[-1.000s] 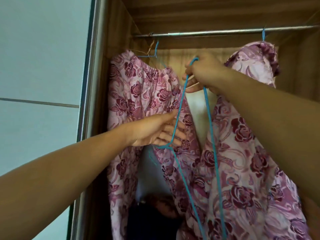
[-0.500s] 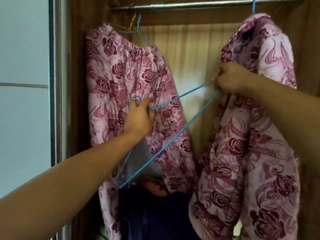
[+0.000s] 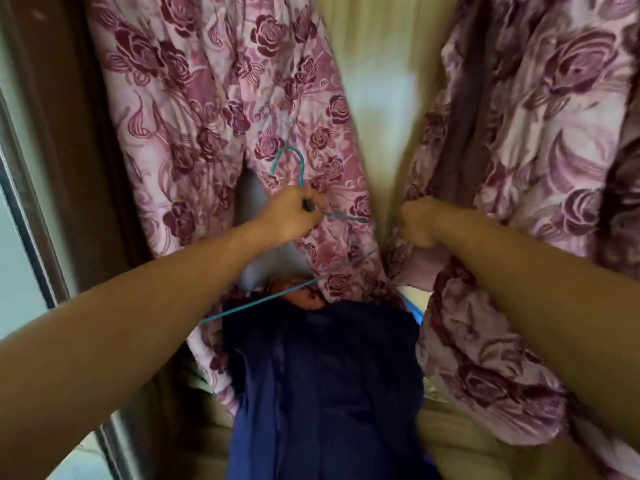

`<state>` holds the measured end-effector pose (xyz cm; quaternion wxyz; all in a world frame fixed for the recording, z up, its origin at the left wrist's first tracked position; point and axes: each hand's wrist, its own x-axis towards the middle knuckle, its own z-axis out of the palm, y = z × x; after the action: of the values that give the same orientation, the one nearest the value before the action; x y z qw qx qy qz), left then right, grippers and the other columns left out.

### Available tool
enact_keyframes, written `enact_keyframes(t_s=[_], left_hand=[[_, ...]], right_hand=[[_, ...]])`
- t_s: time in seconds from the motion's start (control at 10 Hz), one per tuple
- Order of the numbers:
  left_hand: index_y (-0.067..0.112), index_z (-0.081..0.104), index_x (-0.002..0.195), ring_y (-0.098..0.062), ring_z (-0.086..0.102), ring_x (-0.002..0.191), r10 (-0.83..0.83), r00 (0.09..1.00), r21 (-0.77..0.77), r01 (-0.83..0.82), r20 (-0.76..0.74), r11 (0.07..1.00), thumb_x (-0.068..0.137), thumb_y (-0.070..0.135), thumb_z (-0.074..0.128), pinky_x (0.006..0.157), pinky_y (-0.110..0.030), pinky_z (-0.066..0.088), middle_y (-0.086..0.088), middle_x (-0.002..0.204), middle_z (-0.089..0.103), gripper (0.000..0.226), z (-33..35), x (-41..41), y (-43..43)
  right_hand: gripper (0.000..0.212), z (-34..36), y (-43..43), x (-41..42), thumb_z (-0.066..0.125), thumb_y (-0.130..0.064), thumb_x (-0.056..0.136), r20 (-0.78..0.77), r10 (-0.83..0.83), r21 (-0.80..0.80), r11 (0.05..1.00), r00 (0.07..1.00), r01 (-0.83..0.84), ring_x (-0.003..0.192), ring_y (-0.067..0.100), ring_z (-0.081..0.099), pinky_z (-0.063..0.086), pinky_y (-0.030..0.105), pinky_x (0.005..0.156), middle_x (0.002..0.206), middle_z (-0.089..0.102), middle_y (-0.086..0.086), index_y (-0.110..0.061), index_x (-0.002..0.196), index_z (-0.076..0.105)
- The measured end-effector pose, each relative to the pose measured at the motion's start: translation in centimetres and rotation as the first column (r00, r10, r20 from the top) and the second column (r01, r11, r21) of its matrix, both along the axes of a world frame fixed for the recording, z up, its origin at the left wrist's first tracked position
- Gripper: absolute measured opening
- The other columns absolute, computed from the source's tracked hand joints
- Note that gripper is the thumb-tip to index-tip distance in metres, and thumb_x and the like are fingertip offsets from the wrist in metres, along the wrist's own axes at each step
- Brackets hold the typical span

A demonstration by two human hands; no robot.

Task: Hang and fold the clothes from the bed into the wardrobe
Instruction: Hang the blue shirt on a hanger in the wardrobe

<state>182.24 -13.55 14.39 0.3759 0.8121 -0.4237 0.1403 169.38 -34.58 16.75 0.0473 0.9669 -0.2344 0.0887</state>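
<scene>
Blue wire hanger [image 3: 302, 171], bare: we logged long axis crosswise, spanning both hands. Left hand [image 3: 292, 216] gripped neck under hook; right hand [image 3: 417, 221] clenched far corner. Navy garment [image 3: 329, 375] lay just below, centred between hands.
</scene>
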Motion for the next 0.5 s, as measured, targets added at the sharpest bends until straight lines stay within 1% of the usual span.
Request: enact_keyframes(t_s=[0.1, 0.2, 0.3, 0.4, 0.5], left_hand=[[-0.003, 0.073, 0.105, -0.021, 0.058, 0.084, -0.013, 0.999, 0.053, 0.015, -0.033, 0.998, 0.091, -0.004, 0.06, 0.073, -0.016, 0.045, -0.02, 0.105, 0.072, 0.02, -2.6, 0.4, 0.2], [-0.005, 0.074, 0.103, -0.02, 0.058, 0.087, -0.006, 0.997, 0.099, 0.014, -0.079, 0.995, 0.091, -0.007, 0.059, 0.075, -0.021, 0.044, -0.02, 0.104, 0.072, 0.019, -5.0, 1.1, 0.0], [0.0, 0.075, 0.1, -0.014, 0.059, 0.088, 0.015, 0.99, 0.152, 0.007, -0.141, 0.988, 0.092, -0.004, 0.059, 0.076, -0.023, 0.045, -0.012, 0.1, 0.073, 0.018, -7.5, 2.1, -0.3], [0.007, 0.076, 0.096, -0.007, 0.055, 0.074, 0.057, 0.986, 0.205, -0.025, -0.155, 0.978, 0.091, -0.002, 0.061, 0.063, -0.007, 0.038, 0.005, 0.082, 0.066, 0.018, -9.8, 3.1, -0.6], [0.01, 0.076, 0.092, 0.001, 0.049, 0.066, 0.109, 0.971, 0.236, -0.057, -0.211, 0.97, 0.091, -0.002, 0.059, 0.054, -0.001, 0.035, 0.01, 0.077, 0.06, 0.02, -11.4, 3.9, -1.1]], right_hand=[[0.021, -6.1, -0.8, 2.7, 0.059, -0.033, 0.093, -0.061, 0.036, 0.125, 0.992, 0.997, -0.028, 0.097, 0.031, 0.066, 0.054, 0.039, 0.088, 0.106, 0.069, 0.012, -0.015, 0.1, 0.067], [0.037, -10.8, -1.1, 4.4, 0.053, -0.035, 0.099, -0.218, 0.103, 0.144, 0.987, 0.97, -0.073, 0.112, 0.033, 0.062, 0.051, 0.041, 0.098, 0.127, 0.064, 0.017, -0.012, 0.126, 0.063], [0.055, -15.0, -2.4, 5.4, 0.053, -0.041, 0.101, -0.37, 0.139, 0.191, 0.979, 0.919, -0.071, 0.124, 0.033, 0.054, 0.043, 0.037, 0.107, 0.145, 0.051, 0.016, -0.011, 0.147, 0.047], [0.073, -19.1, -3.9, 5.8, 0.062, -0.05, 0.094, -0.375, 0.147, 0.296, 0.955, 0.915, -0.032, 0.134, 0.031, 0.045, 0.038, 0.038, 0.114, 0.154, 0.042, 0.012, -0.015, 0.154, 0.037], [0.083, -21.9, -4.7, 6.4, 0.067, -0.054, 0.09, -0.32, 0.217, 0.418, 0.906, 0.922, -0.068, 0.142, 0.03, 0.037, 0.03, 0.035, 0.118, 0.159, 0.035, 0.008, -0.022, 0.157, 0.028]])
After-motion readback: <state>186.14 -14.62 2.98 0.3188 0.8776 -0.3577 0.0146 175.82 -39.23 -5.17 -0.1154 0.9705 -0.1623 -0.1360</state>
